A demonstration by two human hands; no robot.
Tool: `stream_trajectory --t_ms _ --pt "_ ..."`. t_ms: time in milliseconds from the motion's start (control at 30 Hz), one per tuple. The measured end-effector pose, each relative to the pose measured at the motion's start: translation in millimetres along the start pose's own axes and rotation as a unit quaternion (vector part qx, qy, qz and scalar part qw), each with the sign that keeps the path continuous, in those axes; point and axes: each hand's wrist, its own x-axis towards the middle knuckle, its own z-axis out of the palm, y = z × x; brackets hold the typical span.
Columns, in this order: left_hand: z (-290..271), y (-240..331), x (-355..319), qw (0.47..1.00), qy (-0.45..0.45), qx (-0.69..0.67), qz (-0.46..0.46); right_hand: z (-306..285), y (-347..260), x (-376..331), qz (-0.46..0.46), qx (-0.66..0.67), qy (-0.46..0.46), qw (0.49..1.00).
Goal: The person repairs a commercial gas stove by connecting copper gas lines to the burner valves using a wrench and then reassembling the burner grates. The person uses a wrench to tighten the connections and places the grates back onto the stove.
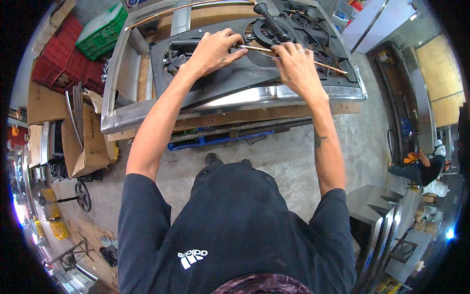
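I seem to be positioning the copper pipe (327,66) over the black cooktop (245,73), one tip near its right edge. My left hand (213,51) pinches near the other end; my right hand (295,63) grips mid-pipe. Next probably calls for steady alignment.

Upper centre: bare hands (213,51), two; copper-coloured tubes (331,67), two. Upper left: green plastic crate (102,33), one. Centre: blue pallet (220,139), one. Right: co-worker (431,169), one.

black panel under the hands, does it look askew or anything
The black panel seems slightly askew on the metal frame: the strip of shiny front rail beside it widens toward the right, though lens bending may exaggerate that.
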Motion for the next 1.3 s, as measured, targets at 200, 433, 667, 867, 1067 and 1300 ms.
stream_trajectory --t_ms 200,433,667,867,1067,1300 --pt "1 -8 4 0.999 -0.004 -0.043 -0.026 13 -12 12 -0.018 -0.003 0.007 1.0" --pt "0 -25 17 0.989 -0.023 -0.137 -0.042 7 -3 2 -0.002 0.018 0.02 1.0" --pt "-3 -24 4 0.997 -0.047 -0.05 0.041 18 -6 9 -0.002 0.002 0.009 1.0" --pt "5 -18 2 1.0 -0.003 -0.002 0.03 42 -28 37 -0.04 0.017 0.032 0.999" --pt "4 -15 0 0.999 0.017 0.006 0.041 44 -34 44 -0.002 0.055 -0.022 0.998" --pt "1 -13 -1 0.998 0.022 0.04 0.049 43 -35 44 0.006 0.07 -0.017 0.997"
